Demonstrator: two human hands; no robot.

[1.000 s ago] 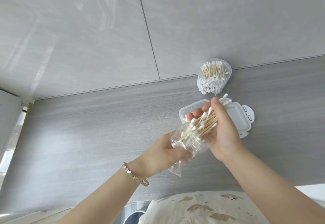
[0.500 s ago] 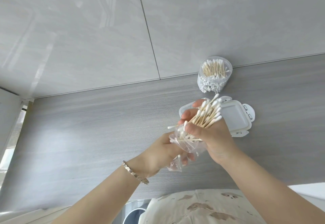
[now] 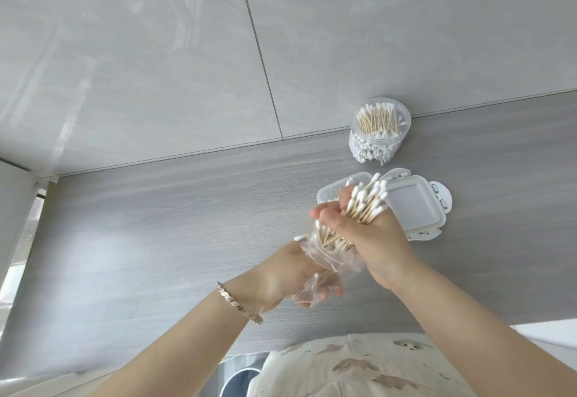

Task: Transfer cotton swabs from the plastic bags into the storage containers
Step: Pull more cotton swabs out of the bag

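Grey worktop [image 3: 156, 225]; our right grip [image 3: 371, 240] clasps swabs [image 3: 365, 203] mid-bundle, left grip [image 3: 287, 278] holds limp bag [image 3: 331, 259]; sticks likely light, slippy.

Right hand [image 3: 376, 240] now fisted round cotton swabs [image 3: 368, 201], bundle drawn farther out of plastic bag [image 3: 332, 257]. Bag hangs emptier, more crumpled.

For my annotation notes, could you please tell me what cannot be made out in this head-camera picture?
Head view, inside of the container: covered by the right hand and its swab bundle.
Head view, swabs left in the plastic bag: crumpled film blurs them.
Head view, left hand fingers: partly behind the bag.
Head view, round object below: cut off by the bottom edge.
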